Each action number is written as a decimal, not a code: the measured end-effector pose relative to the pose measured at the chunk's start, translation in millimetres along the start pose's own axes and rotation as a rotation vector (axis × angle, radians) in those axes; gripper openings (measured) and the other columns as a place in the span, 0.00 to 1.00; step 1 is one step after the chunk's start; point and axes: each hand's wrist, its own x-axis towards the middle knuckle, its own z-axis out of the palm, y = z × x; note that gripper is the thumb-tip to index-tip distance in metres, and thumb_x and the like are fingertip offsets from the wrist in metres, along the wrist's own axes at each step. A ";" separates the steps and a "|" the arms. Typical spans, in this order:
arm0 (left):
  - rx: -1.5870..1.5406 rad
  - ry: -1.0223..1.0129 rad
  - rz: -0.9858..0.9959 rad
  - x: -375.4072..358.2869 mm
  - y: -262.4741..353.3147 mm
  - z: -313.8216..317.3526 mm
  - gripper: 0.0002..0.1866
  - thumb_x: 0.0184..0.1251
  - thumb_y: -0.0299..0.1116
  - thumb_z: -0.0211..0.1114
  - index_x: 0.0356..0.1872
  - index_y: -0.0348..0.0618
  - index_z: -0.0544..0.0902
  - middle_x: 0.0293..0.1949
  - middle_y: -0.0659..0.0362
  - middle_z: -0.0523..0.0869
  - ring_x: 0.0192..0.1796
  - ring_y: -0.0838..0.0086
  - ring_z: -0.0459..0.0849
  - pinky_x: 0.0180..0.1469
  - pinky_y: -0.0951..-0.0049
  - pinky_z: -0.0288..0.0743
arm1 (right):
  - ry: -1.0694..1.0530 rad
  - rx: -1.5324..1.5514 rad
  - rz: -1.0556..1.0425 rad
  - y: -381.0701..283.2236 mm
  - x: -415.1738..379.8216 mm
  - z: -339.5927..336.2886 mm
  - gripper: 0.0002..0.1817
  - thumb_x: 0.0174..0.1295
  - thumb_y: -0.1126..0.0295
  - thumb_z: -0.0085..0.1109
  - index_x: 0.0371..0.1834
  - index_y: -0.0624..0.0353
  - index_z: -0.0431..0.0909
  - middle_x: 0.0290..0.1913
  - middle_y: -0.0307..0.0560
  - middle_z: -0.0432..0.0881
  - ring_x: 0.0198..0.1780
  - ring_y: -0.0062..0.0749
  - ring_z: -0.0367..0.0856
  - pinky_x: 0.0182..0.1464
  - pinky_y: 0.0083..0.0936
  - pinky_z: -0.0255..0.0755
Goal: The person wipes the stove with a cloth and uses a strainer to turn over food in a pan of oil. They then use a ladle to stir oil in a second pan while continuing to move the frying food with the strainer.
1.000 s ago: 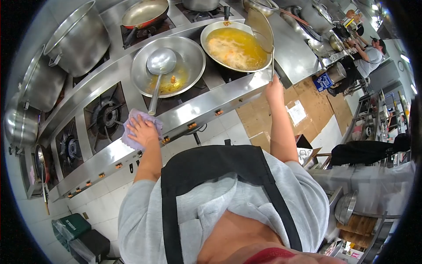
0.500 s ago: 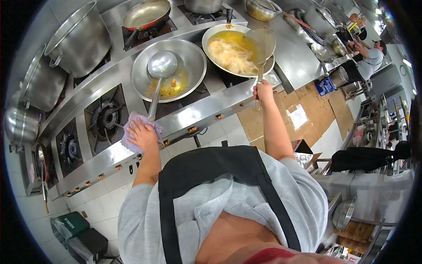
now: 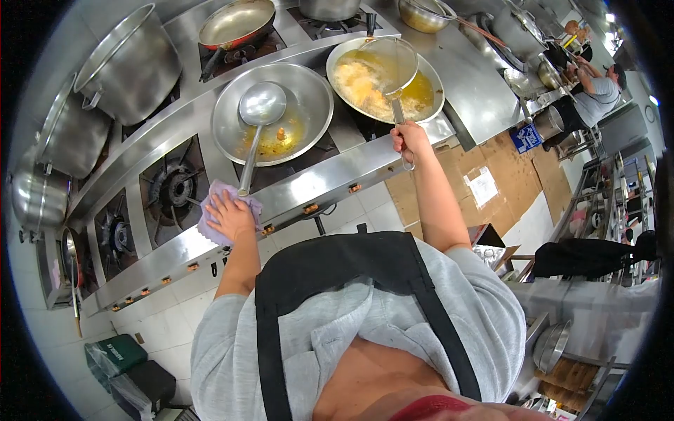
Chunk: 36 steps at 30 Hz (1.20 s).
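My right hand (image 3: pixel 411 142) is closed around the handle of a round mesh skimmer (image 3: pixel 398 112). The skimmer's head is over a pan of yellow oil (image 3: pixel 419 91), where pale battered food (image 3: pixel 357 81) fries amid foam. My left hand (image 3: pixel 232 216) lies with fingers spread on a purple cloth (image 3: pixel 210 223) at the stove's front edge. Just beyond that hand, a large steel ladle (image 3: pixel 261 105) rests in a wide metal bowl (image 3: pixel 309 123), its handle end close to my fingers. Some oil and a small browned piece (image 3: pixel 281 133) sit in the bowl.
Bare burners (image 3: pixel 172 181) lie to the left, with tall steel pots (image 3: pixel 130 70) behind them. A red-rimmed frying pan (image 3: pixel 237 27) sits at the back. Right of the oil pan is a steel counter (image 3: pixel 477 95). Another person (image 3: pixel 597 98) stands at far right.
The skimmer's head has swung left over the oil pan and its foam, and my right hand has shifted slightly left. My left hand stays on the cloth.
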 end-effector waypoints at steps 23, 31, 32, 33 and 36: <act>-0.017 0.027 0.013 -0.5 -2.0 7.2 0.25 0.65 0.45 0.46 0.65 0.61 0.69 0.70 0.59 0.63 0.74 0.55 0.51 0.69 0.38 0.39 | 0.287 -0.679 -0.204 1.9 -71.1 -28.2 0.21 0.59 0.73 0.44 0.58 0.61 0.69 0.25 0.50 0.78 0.19 0.31 0.75 0.18 0.30 0.69; -0.017 0.005 0.008 -1.1 -0.9 3.2 0.25 0.65 0.45 0.46 0.64 0.61 0.70 0.71 0.60 0.62 0.74 0.55 0.51 0.69 0.39 0.39 | 0.339 -0.927 -0.382 28.6 -55.0 -35.1 0.22 0.58 0.72 0.46 0.57 0.67 0.70 0.44 0.73 0.77 0.52 0.64 0.74 0.54 0.44 0.68; -0.023 0.007 0.007 -1.3 -0.6 1.9 0.25 0.65 0.45 0.46 0.64 0.61 0.70 0.71 0.60 0.62 0.74 0.55 0.51 0.70 0.39 0.39 | 0.339 -0.929 -0.379 33.7 -50.6 -39.3 0.22 0.58 0.72 0.46 0.57 0.67 0.70 0.44 0.73 0.77 0.52 0.64 0.74 0.54 0.44 0.68; -0.028 0.009 0.006 -1.8 -0.4 1.4 0.25 0.65 0.45 0.46 0.64 0.61 0.70 0.71 0.60 0.62 0.74 0.55 0.50 0.70 0.39 0.39 | 0.336 -0.973 -0.405 42.0 -42.0 -46.8 0.22 0.60 0.72 0.45 0.60 0.64 0.68 0.34 0.62 0.78 0.37 0.51 0.76 0.40 0.39 0.70; -0.023 0.042 0.016 -2.6 -1.3 5.3 0.25 0.64 0.44 0.47 0.65 0.61 0.69 0.71 0.60 0.62 0.74 0.55 0.50 0.70 0.40 0.39 | 0.356 -1.107 -0.420 36.3 -57.0 -36.4 0.23 0.62 0.73 0.44 0.62 0.60 0.67 0.29 0.56 0.80 0.28 0.45 0.79 0.31 0.37 0.73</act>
